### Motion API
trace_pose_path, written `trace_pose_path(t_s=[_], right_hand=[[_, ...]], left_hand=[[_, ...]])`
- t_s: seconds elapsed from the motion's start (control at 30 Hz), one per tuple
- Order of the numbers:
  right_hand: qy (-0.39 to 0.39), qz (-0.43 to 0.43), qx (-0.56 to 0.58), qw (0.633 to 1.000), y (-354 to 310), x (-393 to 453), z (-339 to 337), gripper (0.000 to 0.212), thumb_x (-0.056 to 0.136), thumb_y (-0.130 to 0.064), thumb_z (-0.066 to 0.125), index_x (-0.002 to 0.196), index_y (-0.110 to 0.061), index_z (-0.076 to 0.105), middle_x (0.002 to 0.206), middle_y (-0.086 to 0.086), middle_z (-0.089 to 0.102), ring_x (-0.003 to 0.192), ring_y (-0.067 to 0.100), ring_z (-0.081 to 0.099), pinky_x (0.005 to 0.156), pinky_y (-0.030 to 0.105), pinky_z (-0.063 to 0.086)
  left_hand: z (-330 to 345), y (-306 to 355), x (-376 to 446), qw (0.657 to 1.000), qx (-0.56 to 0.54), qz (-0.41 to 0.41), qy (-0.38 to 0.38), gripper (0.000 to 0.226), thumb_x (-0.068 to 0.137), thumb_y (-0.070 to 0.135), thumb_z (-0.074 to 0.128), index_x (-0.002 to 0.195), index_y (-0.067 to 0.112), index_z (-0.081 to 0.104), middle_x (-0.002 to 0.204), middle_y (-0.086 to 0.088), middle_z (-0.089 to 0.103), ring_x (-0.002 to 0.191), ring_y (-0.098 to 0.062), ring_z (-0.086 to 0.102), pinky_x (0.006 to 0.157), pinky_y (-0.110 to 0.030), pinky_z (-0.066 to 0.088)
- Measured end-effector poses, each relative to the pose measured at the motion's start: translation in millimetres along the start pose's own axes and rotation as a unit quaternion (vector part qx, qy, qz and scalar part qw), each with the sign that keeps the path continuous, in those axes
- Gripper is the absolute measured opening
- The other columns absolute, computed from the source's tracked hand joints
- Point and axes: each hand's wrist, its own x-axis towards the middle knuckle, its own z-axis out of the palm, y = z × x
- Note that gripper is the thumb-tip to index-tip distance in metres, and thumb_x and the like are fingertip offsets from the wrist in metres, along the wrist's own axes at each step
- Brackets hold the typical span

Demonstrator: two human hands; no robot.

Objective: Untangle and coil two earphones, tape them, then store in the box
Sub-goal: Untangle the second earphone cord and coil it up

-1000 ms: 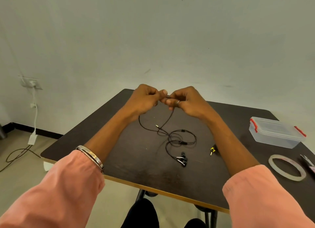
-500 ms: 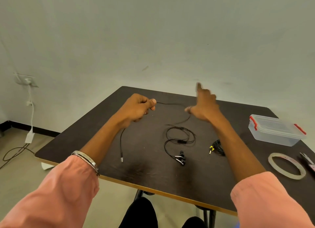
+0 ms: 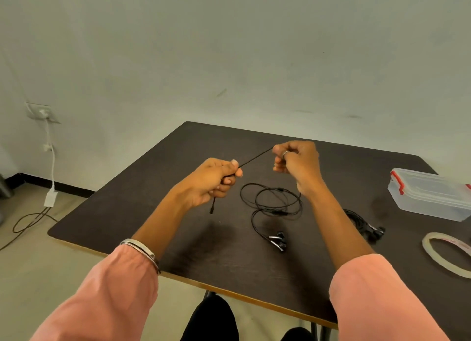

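A dark desk [image 3: 178,238] with a pale front edge stands against a plain wall, and the person's two forearms in pink sleeves reach out over it. At the desk's right edge sits a clear lidded box [image 3: 430,195] with red clasps, closed, and nearer the person, partly cut off by the frame, lies a roll of tape [image 3: 444,254], flat on the desk. Both hands hover above the middle of the desk. The left hand [image 3: 214,181] has its grip curled round a black earphone cable [image 3: 254,158], thumb on top, with the plug end hanging down below the fist. The right hand [image 3: 297,159] pinches the same cable between curled fingers, a ring on one of them, so that a short stretch runs taut between the two hands. From the right hand the rest of the cable drops to loose loops on the desk, ending in the earbuds [image 3: 277,240] nearer the person. A second earphone [image 3: 364,224] lies bunched just right of the right forearm, between the loops and the tape.
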Motion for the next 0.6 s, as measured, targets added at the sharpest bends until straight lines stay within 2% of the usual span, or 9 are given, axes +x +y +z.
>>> trace_pose_path(t_s=[0.1,0.17,0.27,0.33,0.37,0.4,0.47,0.53,0.6], right_hand=[[0.139,0.008,-0.038,0.989,15.3,10.8,8.8,0.020,0.092,-0.007,0.057,0.075,-0.001,0.065,0.070,0.007,0.065,0.072,0.024,0.066,0.069,0.038,0.058],[0.140,-0.030,-0.212,0.967,21.1,13.8,15.0,0.013,0.092,-0.006,0.054,0.101,-0.004,0.064,0.100,0.007,0.067,0.108,0.030,0.057,0.087,0.042,0.048],[0.007,-0.129,-0.460,0.878,27.9,10.2,24.5,0.070,0.085,-0.021,0.068,0.145,-0.025,0.031,0.147,0.005,0.037,0.139,0.029,0.024,0.106,0.052,0.024],[-0.091,-0.203,-0.524,0.822,31.1,5.7,36.1,0.076,0.084,-0.023,0.069,0.146,-0.033,0.027,0.156,-0.001,0.023,0.145,0.023,0.011,0.112,0.055,0.011],[-0.133,-0.224,-0.525,0.810,36.3,4.9,40.7,0.066,0.086,-0.022,0.066,0.143,-0.033,0.035,0.152,-0.003,0.032,0.143,0.019,0.017,0.112,0.055,0.007],[-0.162,-0.236,-0.503,0.815,43.1,5.7,43.9,0.051,0.089,-0.020,0.062,0.136,-0.031,0.046,0.141,-0.003,0.048,0.137,0.017,0.031,0.111,0.052,0.008],[-0.178,-0.247,-0.393,0.868,54.6,10.0,42.8,0.025,0.093,-0.016,0.056,0.115,-0.020,0.065,0.105,0.001,0.069,0.108,0.021,0.058,0.102,0.042,0.029],[-0.166,-0.226,-0.259,0.924,61.7,12.3,38.4,0.018,0.092,-0.009,0.055,0.099,-0.009,0.072,0.082,0.006,0.071,0.081,0.021,0.065,0.078,0.032,0.046],[-0.128,-0.226,-0.228,0.938,66.4,15.1,36.2,0.020,0.091,-0.009,0.052,0.094,-0.007,0.072,0.080,0.006,0.071,0.076,0.018,0.065,0.070,0.033,0.051]], left_hand=[[2.4,-14.4,7.0,0.998,-0.062,-0.015,-0.004,0.032,0.103,0.022,0.041,0.089,0.004,0.063,0.057,0.001,0.038,0.041,-0.005,0.024,0.036,-0.016,0.019],[6.4,-22.0,10.9,0.997,-0.080,-0.023,0.007,0.029,0.103,0.017,0.040,0.094,0.002,0.063,0.057,0.001,0.042,0.040,-0.005,0.027,0.035,-0.016,0.021],[9.3,-29.7,20.0,0.994,-0.088,-0.029,0.062,0.028,0.103,0.015,0.040,0.095,0.001,0.063,0.057,0.000,0.045,0.038,-0.005,0.031,0.033,-0.015,0.022],[9.3,-33.3,27.6,0.992,-0.086,-0.029,0.086,0.028,0.103,0.016,0.040,0.093,0.002,0.063,0.058,-0.001,0.044,0.038,-0.005,0.031,0.033,-0.015,0.021],[9.0,-34.7,30.5,0.992,-0.086,-0.028,0.089,0.029,0.103,0.017,0.040,0.092,0.003,0.063,0.059,-0.002,0.044,0.038,-0.005,0.031,0.033,-0.015,0.020],[8.0,-35.5,32.3,0.993,-0.081,-0.025,0.087,0.030,0.103,0.018,0.040,0.090,0.004,0.063,0.059,-0.002,0.044,0.038,-0.005,0.032,0.033,-0.015,0.020],[5.1,-37.9,35.0,0.995,-0.062,-0.019,0.071,0.031,0.103,0.018,0.039,0.089,0.005,0.063,0.060,-0.002,0.045,0.040,-0.006,0.034,0.033,-0.015,0.021],[1.7,-41.2,35.4,0.996,-0.077,-0.016,0.050,0.030,0.103,0.015,0.039,0.091,0.004,0.064,0.061,-0.002,0.046,0.042,-0.007,0.038,0.034,-0.014,0.024],[1.3,-44.0,35.7,0.993,-0.116,-0.009,0.013,0.027,0.101,0.010,0.040,0.098,0.003,0.066,0.063,-0.002,0.051,0.047,-0.008,0.045,0.039,-0.014,0.031]])
